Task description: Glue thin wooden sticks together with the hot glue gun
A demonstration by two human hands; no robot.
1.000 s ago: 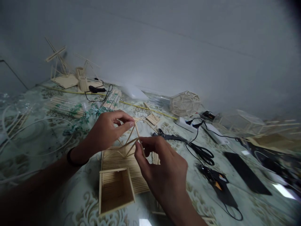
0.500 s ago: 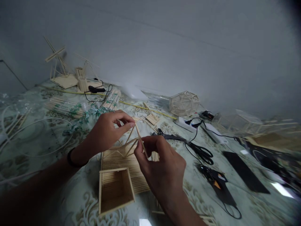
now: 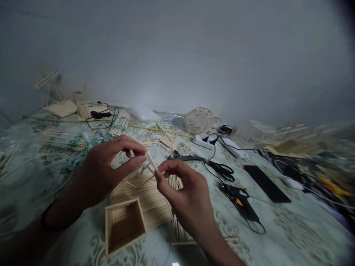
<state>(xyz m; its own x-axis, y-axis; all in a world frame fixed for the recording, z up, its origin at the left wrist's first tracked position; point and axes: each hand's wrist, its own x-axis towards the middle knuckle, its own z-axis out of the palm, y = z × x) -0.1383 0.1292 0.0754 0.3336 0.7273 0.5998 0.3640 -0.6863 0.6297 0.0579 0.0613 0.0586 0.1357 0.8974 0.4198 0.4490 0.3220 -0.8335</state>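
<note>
left hand [image 3: 107,170] up, fingers pinching thin stick [image 3: 151,161] | right hand [image 3: 190,197] fingers pinching its lower end | slatted panel [image 3: 149,201] right under the fingers, scissors [image 3: 222,170] off to their right

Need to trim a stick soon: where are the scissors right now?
Head view, right of centre: the scissors lie on the table just beyond the right hand, between the white power strip behind them and the black-and-orange tool in front.

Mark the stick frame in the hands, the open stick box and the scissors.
stick frame [image 3: 151,162], head view, its slanted upper stick.
open stick box [image 3: 122,226], head view, inner floor.
scissors [image 3: 185,158], head view, dark blades.
</note>
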